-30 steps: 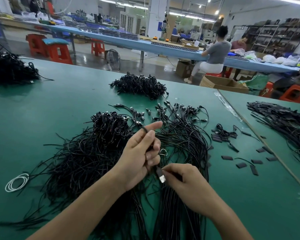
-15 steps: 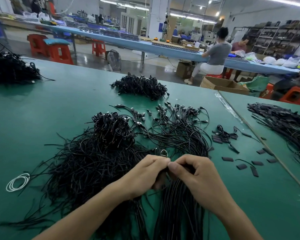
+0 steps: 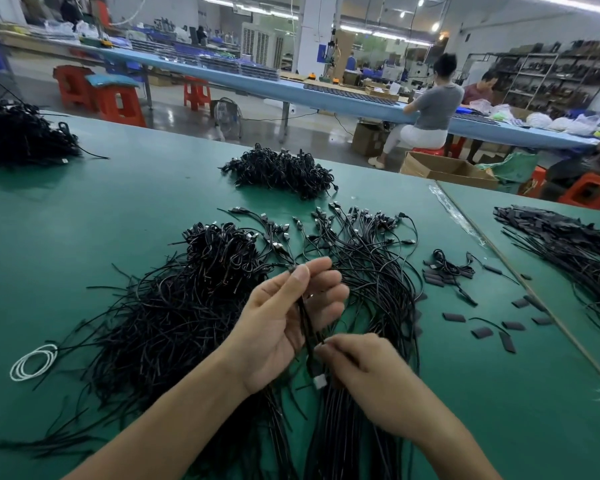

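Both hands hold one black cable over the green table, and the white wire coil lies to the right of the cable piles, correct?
Not quite. The head view shows the white wire coil left of the cable piles, not right. The rest stands: left hand and right hand both hold one black cable over the green table.

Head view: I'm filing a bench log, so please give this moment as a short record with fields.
work: handling one black cable
left hand: holds the cable's upper part, thumb on it
right hand: pinches the cable near its plug
beneath: heap of loose cables on the green table
far left: white coil
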Action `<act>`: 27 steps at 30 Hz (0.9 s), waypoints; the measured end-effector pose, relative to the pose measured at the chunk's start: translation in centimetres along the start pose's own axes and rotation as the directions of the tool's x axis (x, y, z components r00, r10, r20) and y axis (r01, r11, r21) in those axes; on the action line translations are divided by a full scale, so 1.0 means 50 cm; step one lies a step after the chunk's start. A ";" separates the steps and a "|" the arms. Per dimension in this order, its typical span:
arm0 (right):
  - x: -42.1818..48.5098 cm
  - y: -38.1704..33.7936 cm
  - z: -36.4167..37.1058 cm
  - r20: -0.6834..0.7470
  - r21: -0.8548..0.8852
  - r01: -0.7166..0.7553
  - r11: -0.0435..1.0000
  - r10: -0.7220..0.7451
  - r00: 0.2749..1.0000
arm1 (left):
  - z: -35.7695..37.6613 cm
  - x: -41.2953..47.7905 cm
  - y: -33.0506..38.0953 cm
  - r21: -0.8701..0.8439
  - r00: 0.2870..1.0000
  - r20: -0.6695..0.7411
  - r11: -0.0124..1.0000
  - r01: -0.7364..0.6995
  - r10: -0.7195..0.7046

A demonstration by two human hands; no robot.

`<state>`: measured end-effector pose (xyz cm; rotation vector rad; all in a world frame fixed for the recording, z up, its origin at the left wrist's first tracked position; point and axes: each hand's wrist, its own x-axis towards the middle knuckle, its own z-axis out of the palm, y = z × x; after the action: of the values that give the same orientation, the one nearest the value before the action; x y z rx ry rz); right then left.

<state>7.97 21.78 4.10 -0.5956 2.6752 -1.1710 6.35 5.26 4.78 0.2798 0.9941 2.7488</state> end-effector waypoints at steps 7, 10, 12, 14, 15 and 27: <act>-0.012 -0.028 -0.017 -0.017 -0.206 0.011 0.978 -0.015 1.000 | -0.046 0.006 -0.039 0.792 0.971 0.034 0.587 -0.170 0.236; -0.011 -0.027 -0.035 -0.150 -0.202 0.031 0.979 -0.063 0.987 | -0.046 -0.005 -0.034 0.879 0.990 0.138 0.463 -0.117 -0.012; -0.006 -0.025 -0.044 -0.231 -0.089 0.095 0.992 -0.113 0.966 | -0.035 -0.010 -0.030 0.840 0.980 0.096 0.542 0.013 -0.172; -0.002 -0.026 -0.045 -0.270 0.042 0.172 0.984 -0.155 0.950 | -0.028 -0.013 -0.023 0.804 0.971 0.052 0.586 0.098 -0.234; -0.001 -0.026 -0.044 -0.292 0.086 0.202 0.976 -0.169 0.941 | -0.025 -0.014 -0.018 0.772 0.965 0.040 0.620 0.136 -0.261; 0.007 0.020 0.020 -0.145 0.156 -0.013 0.988 0.036 0.989 | -0.013 0.000 0.033 -0.227 0.981 0.098 0.956 0.187 -0.168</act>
<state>7.65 21.58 2.68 -0.4662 2.6673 -1.4531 5.98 3.60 5.35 0.2439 0.6308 2.6348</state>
